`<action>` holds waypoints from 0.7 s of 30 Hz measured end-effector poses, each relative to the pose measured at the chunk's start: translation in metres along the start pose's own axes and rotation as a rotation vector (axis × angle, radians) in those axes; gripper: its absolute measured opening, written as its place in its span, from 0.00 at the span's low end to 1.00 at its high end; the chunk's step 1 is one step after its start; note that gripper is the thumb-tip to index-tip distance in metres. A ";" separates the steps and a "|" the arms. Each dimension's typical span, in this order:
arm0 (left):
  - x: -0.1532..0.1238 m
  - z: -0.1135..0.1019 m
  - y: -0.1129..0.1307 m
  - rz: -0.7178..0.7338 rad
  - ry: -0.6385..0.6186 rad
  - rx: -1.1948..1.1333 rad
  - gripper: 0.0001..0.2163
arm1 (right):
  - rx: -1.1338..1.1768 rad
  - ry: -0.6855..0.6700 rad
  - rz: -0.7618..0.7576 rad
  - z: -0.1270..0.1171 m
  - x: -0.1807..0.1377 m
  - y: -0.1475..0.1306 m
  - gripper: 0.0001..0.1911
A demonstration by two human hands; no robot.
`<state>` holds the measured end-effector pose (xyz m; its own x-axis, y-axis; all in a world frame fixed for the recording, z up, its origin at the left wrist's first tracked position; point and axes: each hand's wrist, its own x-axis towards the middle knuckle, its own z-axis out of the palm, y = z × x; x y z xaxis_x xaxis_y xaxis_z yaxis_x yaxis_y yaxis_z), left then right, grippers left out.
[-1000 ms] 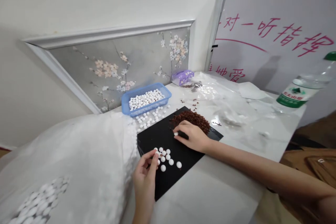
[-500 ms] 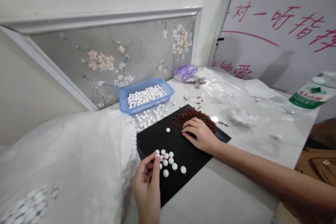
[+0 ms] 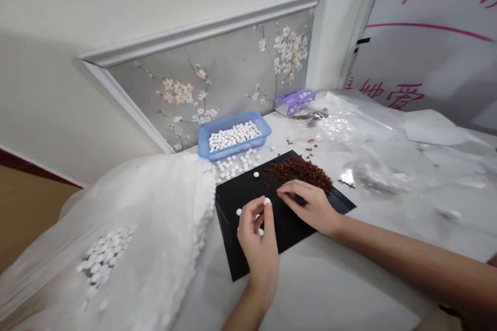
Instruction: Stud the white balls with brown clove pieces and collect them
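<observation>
My left hand (image 3: 258, 240) is raised over the black mat (image 3: 279, 217) and pinches one white bead (image 3: 266, 200) between thumb and fingertips. It hides most of the bead cluster on the mat; one bead (image 3: 238, 212) shows beside it. My right hand (image 3: 310, 204) rests on the mat at the near edge of a pile of small brown pieces (image 3: 298, 170), fingers curled together toward the left. Whether it holds a piece is hidden. A single white bead (image 3: 256, 174) lies near the mat's far edge.
A blue basket (image 3: 233, 135) of white beads stands behind the mat, with loose beads (image 3: 235, 164) in front of it. A large clear bag (image 3: 116, 238) holding beads fills the left. Crumpled clear plastic (image 3: 388, 165) covers the right side of the table. A purple box (image 3: 294, 101) stands at the back.
My left hand rose from the bead cluster with one bead pinched and moved right, toward the right hand. The right hand stayed by the brown pile. The view swung left; the bottle left the frame.
</observation>
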<state>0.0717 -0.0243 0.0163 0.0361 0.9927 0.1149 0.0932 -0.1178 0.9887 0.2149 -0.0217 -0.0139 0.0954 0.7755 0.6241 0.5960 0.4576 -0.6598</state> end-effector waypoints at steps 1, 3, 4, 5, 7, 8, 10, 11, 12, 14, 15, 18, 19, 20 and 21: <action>-0.006 0.002 -0.003 -0.002 -0.004 -0.005 0.10 | 0.021 0.023 0.038 0.000 0.000 -0.001 0.06; -0.015 0.005 -0.008 -0.008 -0.040 -0.013 0.10 | 0.066 0.040 0.083 0.000 0.001 -0.002 0.07; -0.017 0.006 -0.011 -0.004 -0.059 -0.013 0.10 | 0.087 0.027 0.086 0.000 0.002 -0.003 0.07; -0.018 0.006 -0.013 0.002 -0.076 -0.014 0.10 | 0.097 0.006 0.081 0.000 0.002 -0.004 0.08; -0.016 0.005 -0.017 -0.001 -0.103 -0.026 0.10 | 0.085 -0.031 0.078 0.001 0.001 -0.004 0.08; -0.013 0.005 -0.019 -0.013 -0.114 -0.039 0.10 | 0.074 -0.042 0.086 0.002 0.001 -0.004 0.09; -0.008 0.004 -0.023 -0.051 -0.142 -0.071 0.11 | 0.071 -0.067 0.119 0.003 -0.001 -0.004 0.13; -0.006 0.004 -0.024 -0.068 -0.154 -0.080 0.11 | 0.083 -0.082 0.137 0.003 -0.002 -0.004 0.15; -0.004 0.004 -0.024 -0.082 -0.155 -0.084 0.11 | 0.099 -0.096 0.151 0.003 -0.002 -0.004 0.17; -0.003 0.003 -0.023 -0.119 -0.142 -0.069 0.12 | 0.124 -0.105 0.168 0.001 -0.003 -0.004 0.19; -0.003 0.003 -0.022 -0.142 -0.130 -0.056 0.13 | 0.131 -0.100 0.171 0.000 -0.004 -0.005 0.21; -0.003 0.003 -0.018 -0.202 -0.095 -0.043 0.15 | 0.145 -0.087 0.155 -0.004 -0.005 -0.010 0.23; -0.003 0.003 -0.017 -0.211 -0.087 -0.055 0.16 | 0.147 -0.091 0.143 -0.006 -0.005 -0.012 0.23; -0.003 0.003 -0.017 -0.215 -0.075 -0.073 0.16 | 0.148 -0.098 0.130 -0.007 -0.006 -0.014 0.22; -0.003 0.004 -0.016 -0.217 -0.061 -0.090 0.17 | 0.148 -0.104 0.116 -0.009 -0.006 -0.015 0.21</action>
<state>0.0737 -0.0255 -0.0006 0.0847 0.9910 -0.1040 0.0161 0.1030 0.9945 0.2124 -0.0375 -0.0041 0.0692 0.8642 0.4984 0.4615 0.4152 -0.7840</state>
